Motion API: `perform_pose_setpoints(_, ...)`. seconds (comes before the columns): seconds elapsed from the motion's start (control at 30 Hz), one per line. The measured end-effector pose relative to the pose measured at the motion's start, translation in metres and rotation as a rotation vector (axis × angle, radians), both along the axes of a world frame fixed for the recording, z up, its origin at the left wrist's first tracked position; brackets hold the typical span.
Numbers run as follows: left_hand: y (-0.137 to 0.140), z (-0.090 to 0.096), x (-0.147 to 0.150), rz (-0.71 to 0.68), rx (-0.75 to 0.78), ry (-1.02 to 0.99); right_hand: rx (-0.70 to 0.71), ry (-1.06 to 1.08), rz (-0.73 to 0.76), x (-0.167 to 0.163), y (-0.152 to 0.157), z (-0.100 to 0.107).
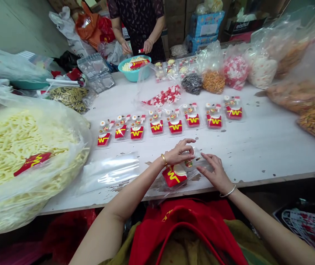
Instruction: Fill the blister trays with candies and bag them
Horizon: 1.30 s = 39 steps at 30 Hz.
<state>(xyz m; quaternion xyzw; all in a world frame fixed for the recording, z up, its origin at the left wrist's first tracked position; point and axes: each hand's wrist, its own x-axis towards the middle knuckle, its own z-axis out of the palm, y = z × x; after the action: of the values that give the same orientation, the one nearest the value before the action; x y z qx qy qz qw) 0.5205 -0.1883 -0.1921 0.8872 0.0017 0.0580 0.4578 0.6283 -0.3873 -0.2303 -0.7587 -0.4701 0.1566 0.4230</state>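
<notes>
A clear plastic bag (192, 173) lies flat near the table's front edge. Inside it is a red fries carton with a yellow W (174, 176), tilted, and small toy food pieces (189, 163) sit toward its upper end. My left hand (179, 152) is over that upper end, its fingers bent and drawn together; what they hold, if anything, is hidden. At the bag's right edge my right hand (216, 172) has thumb and index finger apart, their tips touching the plastic. Beyond my hands, several filled bags (175, 126) stretch in a row, each with a red carton and small pieces.
Empty clear bags (113, 167) lie at the left, beside a large bag of pale toy fries (21, 136). Red-and-white pieces (165, 95) spill behind the row. Bags of orange pieces (314, 114) stand right. Across the table, a person works above a turquoise basin (135, 75).
</notes>
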Motion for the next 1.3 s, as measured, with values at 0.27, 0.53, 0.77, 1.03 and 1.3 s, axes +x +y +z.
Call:
perform_pose_setpoints(0.27,-0.003,-0.004,0.02,-0.008,-0.137,-0.063,0.026,0.127,0.089,0.001,0.004,0.008)
perform_pose_setpoints(0.53,-0.007,-0.006,0.034,0.064,-0.364,0.068,0.059,0.322,-0.057,0.011,0.01,0.004)
perform_pose_setpoints(0.77,0.001,-0.018,0.042,0.175,-0.475,0.119,0.072,0.322,-0.073,0.018,0.021,0.001)
perform_pose_setpoints(1.03,0.007,-0.013,0.046,0.302,-0.483,0.058,0.162,0.329,-0.152,0.022,0.05,0.003)
perform_pose_setpoints(1.3,0.012,-0.018,0.065,0.702,-0.454,-0.063,0.254,0.375,-0.306,0.039,0.069,0.022)
